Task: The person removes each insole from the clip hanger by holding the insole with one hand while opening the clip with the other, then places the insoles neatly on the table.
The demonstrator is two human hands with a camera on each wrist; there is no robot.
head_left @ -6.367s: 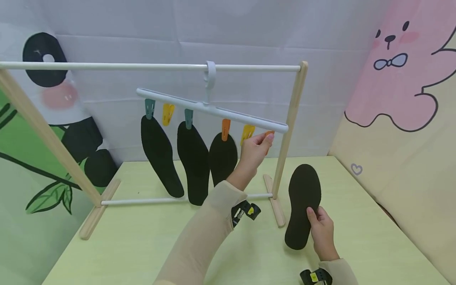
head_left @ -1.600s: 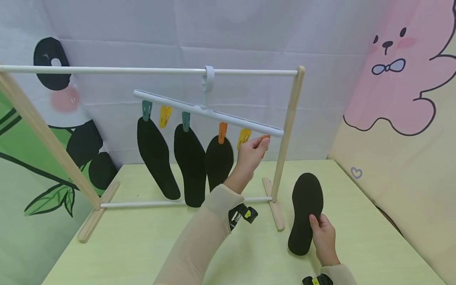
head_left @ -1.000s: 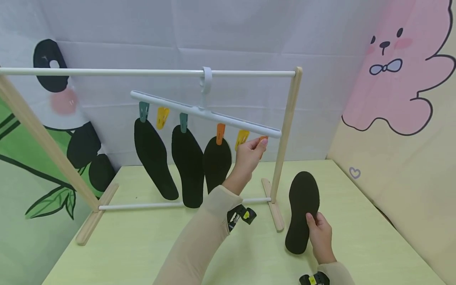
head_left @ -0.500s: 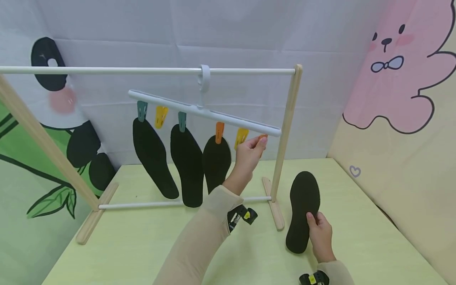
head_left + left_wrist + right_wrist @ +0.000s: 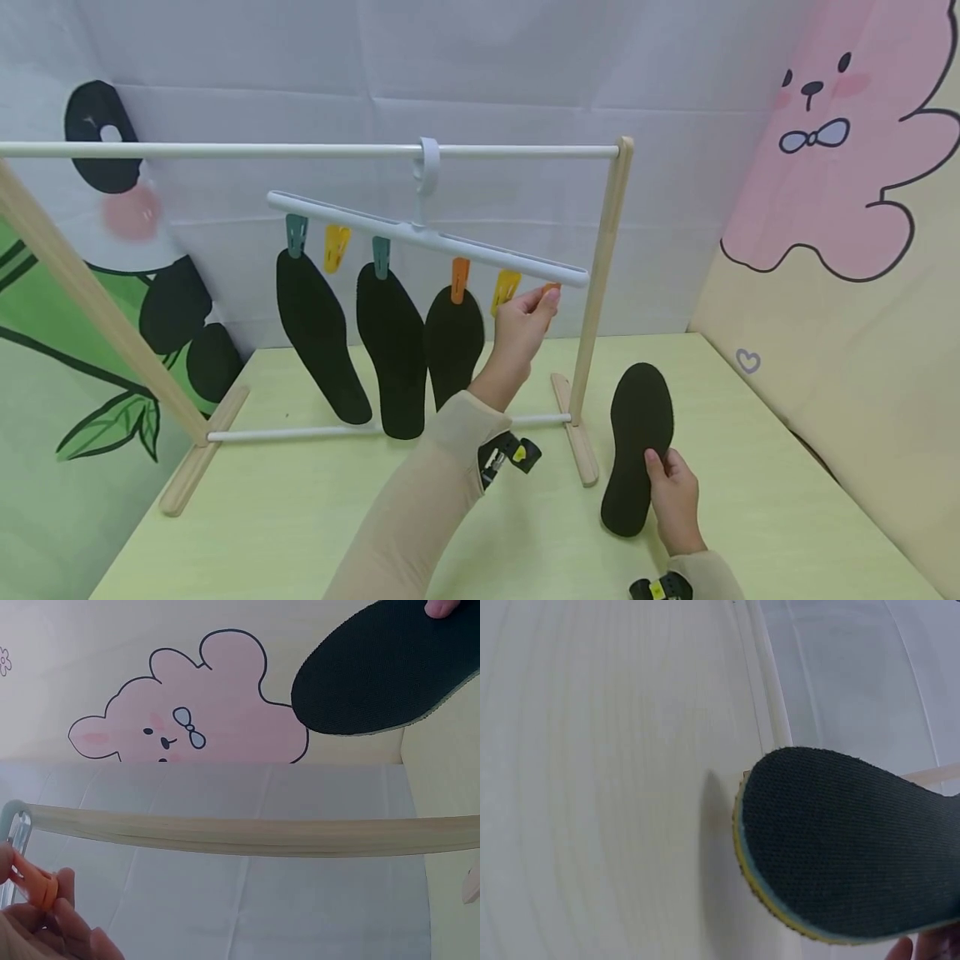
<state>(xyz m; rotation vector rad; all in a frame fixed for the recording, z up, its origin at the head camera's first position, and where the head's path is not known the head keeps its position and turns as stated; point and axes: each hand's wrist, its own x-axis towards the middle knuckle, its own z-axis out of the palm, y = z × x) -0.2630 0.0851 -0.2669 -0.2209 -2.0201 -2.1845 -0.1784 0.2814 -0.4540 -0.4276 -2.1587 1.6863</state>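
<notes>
My left hand point(image 5: 521, 329) pinches an orange clothespin point(image 5: 37, 885) at the low right end of a white hanger point(image 5: 427, 236). In the head view the fingers hide most of that clip. With thumb and fingers my right hand point(image 5: 677, 500) grips a black insole point(image 5: 637, 442) by its side edge, raised toe up to the right of the rack. Its yellow-edged side shows in the right wrist view. From the hanger dangle more black insoles point(image 5: 318, 333), held by two teal clothespins point(image 5: 296, 235) and an orange one. Yellow clothespins point(image 5: 337, 247) hang beside them with nothing clipped in.
The hanger hooks over the white top rod point(image 5: 225, 150) of a rack with wooden legs point(image 5: 600, 283). A lower white rod point(image 5: 300, 434) joins the feet near the pale table point(image 5: 300, 517). Printed fabric walls point(image 5: 510, 67) close off the back and sides.
Both hands keep hold of the same clothespin and insole. The head view has shifted slightly, and the insole in my right hand sits a little lower than in the earliest frame.
</notes>
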